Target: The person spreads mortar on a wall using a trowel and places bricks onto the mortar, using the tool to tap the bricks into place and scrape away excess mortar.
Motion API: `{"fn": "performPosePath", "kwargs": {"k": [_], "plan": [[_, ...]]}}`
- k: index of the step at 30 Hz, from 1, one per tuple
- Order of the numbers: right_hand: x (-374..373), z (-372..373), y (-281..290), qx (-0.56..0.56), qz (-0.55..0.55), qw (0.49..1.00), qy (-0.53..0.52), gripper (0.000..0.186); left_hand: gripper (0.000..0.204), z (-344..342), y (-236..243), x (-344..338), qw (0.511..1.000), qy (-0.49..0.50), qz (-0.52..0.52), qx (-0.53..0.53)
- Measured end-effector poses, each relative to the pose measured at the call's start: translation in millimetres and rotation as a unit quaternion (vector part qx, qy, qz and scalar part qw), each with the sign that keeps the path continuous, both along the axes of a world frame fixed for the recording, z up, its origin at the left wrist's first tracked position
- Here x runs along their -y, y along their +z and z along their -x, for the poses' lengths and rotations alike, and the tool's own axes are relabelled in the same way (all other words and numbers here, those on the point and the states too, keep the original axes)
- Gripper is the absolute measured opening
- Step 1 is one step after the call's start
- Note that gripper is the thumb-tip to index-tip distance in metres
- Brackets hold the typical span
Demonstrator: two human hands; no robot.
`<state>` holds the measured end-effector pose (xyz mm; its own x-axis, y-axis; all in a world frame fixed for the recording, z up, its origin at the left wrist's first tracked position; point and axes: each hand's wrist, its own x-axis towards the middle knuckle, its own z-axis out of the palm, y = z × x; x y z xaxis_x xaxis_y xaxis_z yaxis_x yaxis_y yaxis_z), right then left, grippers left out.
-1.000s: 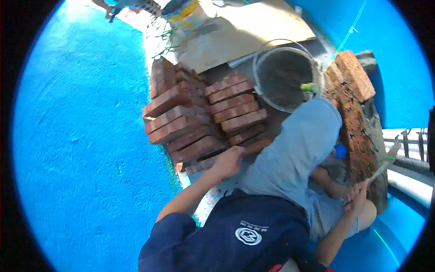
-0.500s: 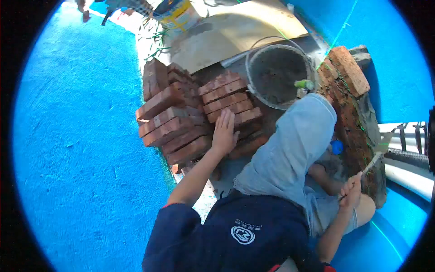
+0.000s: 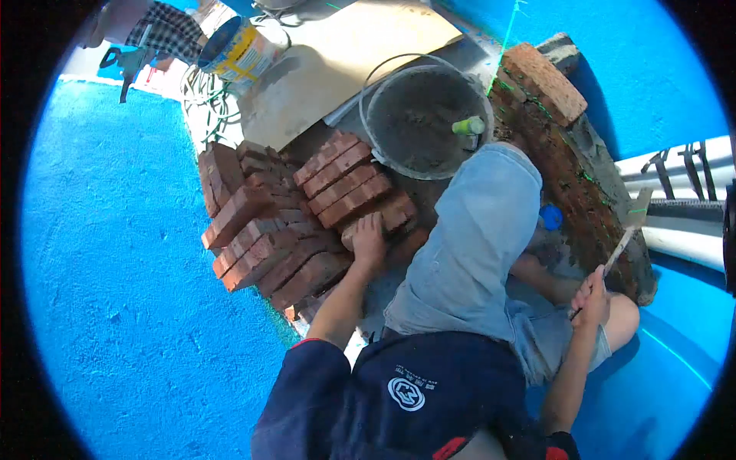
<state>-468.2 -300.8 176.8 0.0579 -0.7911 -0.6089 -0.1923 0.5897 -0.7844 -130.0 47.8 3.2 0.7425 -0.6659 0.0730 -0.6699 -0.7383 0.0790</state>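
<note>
My left hand (image 3: 366, 249) grips a red brick (image 3: 395, 211) at the front of the middle brick stack (image 3: 337, 172), just right of a larger stack of bricks (image 3: 264, 257). In my right hand (image 3: 589, 300) is the handle of a flat trowel (image 3: 636, 215), its blade raised beside a low course of mortared bricks (image 3: 563, 157). A brick (image 3: 544, 84) lies on that course's far end. Beyond my bent knee stands a bucket (image 3: 418, 115) of dark mortar, with a green object (image 3: 468, 126) at its right side.
A pale board (image 3: 345, 46) lies behind the bucket. A paint bucket (image 3: 241, 50), tangled cable (image 3: 207, 100) and another person's checked clothing (image 3: 165, 34) are at upper left. Blue surfaces (image 3: 130, 253) flank me, with white pipes (image 3: 682, 238) at right and a blue object (image 3: 550, 217) by the bricks.
My left hand moved from beside the stacks onto the front brick of the middle stack, its fingers now curled on it. My right hand still holds the trowel. The view has shifted.
</note>
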Motion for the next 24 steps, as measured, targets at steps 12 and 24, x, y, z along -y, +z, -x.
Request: {"fn": "performPosePath", "kwargs": {"k": [12, 24], "plan": [[8, 5, 4, 0.059, -0.007, 0.998, -0.023, 0.038, 0.056, -22, 207, -46, 0.506, 0.202, 0.490, -0.680], [-2, 17, -4, 0.130, 0.045, 0.990, -0.023, 0.043, 0.091, -56, 197, 37, 0.435, 0.074, 0.687, -0.577]]}}
